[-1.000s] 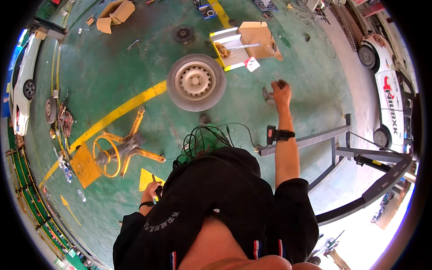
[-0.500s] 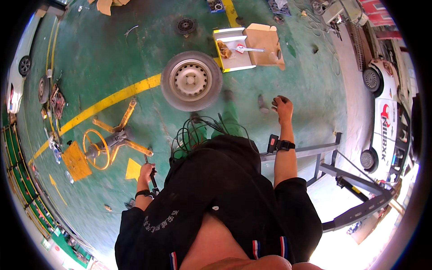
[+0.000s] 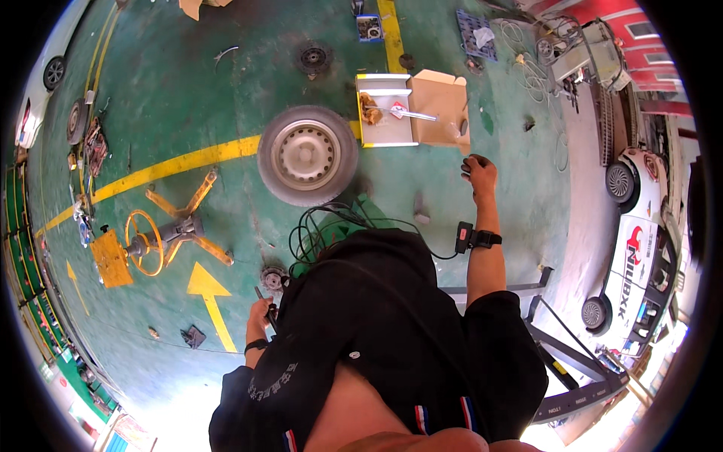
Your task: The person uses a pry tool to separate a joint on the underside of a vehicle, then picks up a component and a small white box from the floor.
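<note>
My left hand (image 3: 259, 311) hangs low beside my dark clothing, its fingers closed around a dark, slim rod-like tool (image 3: 272, 319). Just beyond that hand a round metal part (image 3: 273, 278) lies on the green floor. My right hand (image 3: 482, 179) is held out in front to the right with its fingers curled in. Something dark shows at its fingertips, too small to name. Ahead of me a wheel with a tyre (image 3: 305, 156) lies flat. Past the right hand stands an open cardboard box (image 3: 443, 113) holding a brown item and a long thin silvery piece.
A yellow stand with a handwheel (image 3: 144, 242) and splayed legs is at the left. Black cables (image 3: 316, 226) loop at my front. A grey metal frame (image 3: 580, 354) stands at the lower right, near a parked white car (image 3: 633, 256). A dark disc (image 3: 312, 57) lies beyond the wheel.
The view has shifted: the wheel now appears lower and further left, the box lower. The round metal part by my left hand has come into sight. Both hands keep their grips.
</note>
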{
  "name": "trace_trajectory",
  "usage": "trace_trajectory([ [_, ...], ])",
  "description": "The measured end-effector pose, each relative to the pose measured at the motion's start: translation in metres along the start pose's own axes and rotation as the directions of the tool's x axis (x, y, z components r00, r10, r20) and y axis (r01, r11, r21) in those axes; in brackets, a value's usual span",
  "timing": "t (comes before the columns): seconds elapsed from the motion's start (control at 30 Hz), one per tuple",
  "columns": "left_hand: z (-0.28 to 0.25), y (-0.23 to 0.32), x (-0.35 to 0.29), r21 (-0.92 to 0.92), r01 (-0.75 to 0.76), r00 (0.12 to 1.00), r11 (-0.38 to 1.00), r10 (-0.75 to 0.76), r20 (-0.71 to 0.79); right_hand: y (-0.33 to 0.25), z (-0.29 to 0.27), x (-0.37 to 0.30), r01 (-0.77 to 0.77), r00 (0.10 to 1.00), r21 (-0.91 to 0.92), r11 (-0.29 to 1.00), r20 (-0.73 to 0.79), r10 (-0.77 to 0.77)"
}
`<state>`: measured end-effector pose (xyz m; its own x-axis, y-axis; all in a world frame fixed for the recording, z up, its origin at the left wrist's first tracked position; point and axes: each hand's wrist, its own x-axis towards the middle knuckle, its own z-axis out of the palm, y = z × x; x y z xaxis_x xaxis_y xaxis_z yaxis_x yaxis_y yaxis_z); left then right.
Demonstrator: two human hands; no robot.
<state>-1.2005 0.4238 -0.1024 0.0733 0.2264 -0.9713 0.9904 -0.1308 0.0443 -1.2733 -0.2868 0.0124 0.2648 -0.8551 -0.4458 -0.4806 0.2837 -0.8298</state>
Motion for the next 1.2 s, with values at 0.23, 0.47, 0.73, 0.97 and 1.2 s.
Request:
trace_trajectory([
  [0.23,0.003,-0.010,0.034,0.006,-0.072,0.996,0.997,0.073,-0.049,-0.001,0.020,-0.006,0.097,0.994,0.003,0.995,0.053,-0.097],
  [0.47,-0.009,0.000,0.047,0.048,-0.104,0.994,0.993,0.103,0.022,0.020,0.004,-0.009,0.071,0.997,0.063,0.996,-0.046,-0.068],
  [0.73,0.019,0.059,0.053,0.076,-0.247,0.969,0.966,0.245,0.025,0.038,0.008,0.000,0.079,0.995,0.059,0.995,-0.072,-0.075],
  [0.97,0.036,0.057,0.019,0.051,-0.261,0.965,0.964,0.260,0.031,0.050,-0.009,0.015,0.060,0.995,0.089,0.994,-0.083,-0.052],
  [1.2,0.029,-0.037,0.024,0.039,-0.038,0.999,0.998,0.037,0.030,-0.008,0.011,0.035,0.119,0.992,0.072,0.990,0.042,-0.123],
])
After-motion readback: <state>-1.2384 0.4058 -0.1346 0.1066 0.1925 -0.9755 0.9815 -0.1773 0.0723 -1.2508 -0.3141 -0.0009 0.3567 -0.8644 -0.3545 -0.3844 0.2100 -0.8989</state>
